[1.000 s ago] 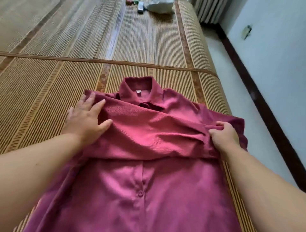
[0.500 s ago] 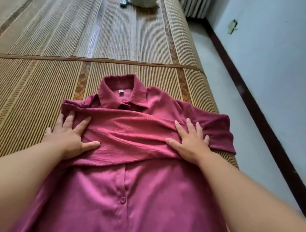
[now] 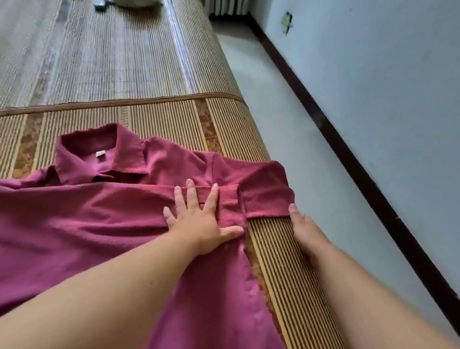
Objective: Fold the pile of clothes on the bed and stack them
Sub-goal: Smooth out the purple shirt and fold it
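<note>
A magenta collared shirt (image 3: 87, 224) lies front up on the bed's bamboo mat (image 3: 161, 124), collar (image 3: 99, 154) away from me. One sleeve is folded across the chest as a wide band. My left hand (image 3: 199, 221) presses flat on that band's end, fingers spread, close to the shirt's right side. The shirt's right sleeve (image 3: 263, 189) still sticks out toward the bed edge. My right hand (image 3: 306, 229) rests on the mat just below that sleeve, thumb tip at its hem. Its other fingers are hidden.
The bed's right edge runs just right of the sleeve, with a strip of grey floor (image 3: 286, 124) and a dark baseboard (image 3: 348, 159) along the wall. A pale bundle (image 3: 139, 2) and a small dark object (image 3: 100, 6) lie at the mat's far end.
The view swung right. My left hand slid across the folded sleeve from the shirt's left side to its right end. My right hand left the chest and dropped to the mat below the right sleeve.
</note>
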Motion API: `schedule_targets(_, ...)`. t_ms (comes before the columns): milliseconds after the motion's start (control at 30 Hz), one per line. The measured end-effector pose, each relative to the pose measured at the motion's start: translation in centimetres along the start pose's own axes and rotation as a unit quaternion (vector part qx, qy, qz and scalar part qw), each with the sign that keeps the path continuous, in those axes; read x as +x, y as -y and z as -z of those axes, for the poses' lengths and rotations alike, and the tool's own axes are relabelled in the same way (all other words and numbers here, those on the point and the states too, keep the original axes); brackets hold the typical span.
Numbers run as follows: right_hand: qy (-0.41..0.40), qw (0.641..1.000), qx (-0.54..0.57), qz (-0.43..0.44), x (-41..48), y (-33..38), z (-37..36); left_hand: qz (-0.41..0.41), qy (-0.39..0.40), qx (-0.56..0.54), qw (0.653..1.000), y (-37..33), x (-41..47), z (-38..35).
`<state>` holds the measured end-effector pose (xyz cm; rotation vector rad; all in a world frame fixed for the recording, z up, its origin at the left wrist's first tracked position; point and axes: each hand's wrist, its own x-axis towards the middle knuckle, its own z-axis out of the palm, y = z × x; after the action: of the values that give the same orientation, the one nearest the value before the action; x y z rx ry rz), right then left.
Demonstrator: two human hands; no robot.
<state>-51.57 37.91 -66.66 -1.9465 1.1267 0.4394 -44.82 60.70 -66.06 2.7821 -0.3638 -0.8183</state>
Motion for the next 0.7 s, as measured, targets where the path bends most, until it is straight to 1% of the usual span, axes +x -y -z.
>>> schedule_targets(67, 0.001, 0.997, 0.071, 0.013, 1.2, 0.0, 0.0, 0.037, 0.031, -0.001, 0.999, -0.1, 0.9, -0.5)
schedule_targets(167, -0.012, 0.975, 0.221, 0.035, 2.9, 1.0, 0.3, 0.041, 0.073, 0.0, 0.996, 0.2, 1.3, -0.3)
schedule_targets(233, -0.011, 0.958, 0.286, 0.013, 4.2, 1.8, 0.7, 0.041, 0.102, 0.007, 0.994, 0.0, 1.3, 0.0)
schedule_targets(267, -0.003, 0.959, 0.283, -0.012, 4.8, 2.1, 0.6, 0.043, 0.111, 0.012, 0.993, -0.1, 1.4, 0.1)
schedule_targets(333, 0.034, 0.972, 0.219, -0.078, 5.4, 2.5, 0.2, 0.048, 0.113, 0.014, 0.992, -0.1, 1.4, 0.1)
schedule_targets(367, 0.046, 0.973, 0.205, -0.091, 5.5, 2.5, -0.1, 0.051, 0.11, 0.012, 0.993, -0.1, 1.4, 0.0)
schedule_targets(400, 0.042, 0.973, 0.211, -0.082, 5.7, 2.5, -0.2, 0.055, 0.107, 0.008, 0.993, -0.1, 1.4, -0.1)
schedule_targets(433, 0.024, 0.971, 0.232, -0.056, 6.1, 2.4, -0.3, 0.058, 0.104, 0.004, 0.993, -0.1, 1.5, -0.2)
schedule_targets(533, -0.023, 0.942, 0.334, -0.002, 6.6, 2.6, 0.2, 0.054, 0.101, -0.012, 0.993, 0.0, 1.6, -0.2)
schedule_targets(633, -0.065, 0.902, 0.428, 0.0, 6.0, 3.3, 0.6, 0.035, 0.096, -0.047, 0.994, -0.1, 1.0, 0.4)
schedule_targets(700, -0.081, 0.88, 0.468, -0.003, 5.4, 3.6, 0.9, -0.001, 0.075, -0.093, 0.993, 0.2, -0.3, 1.9)
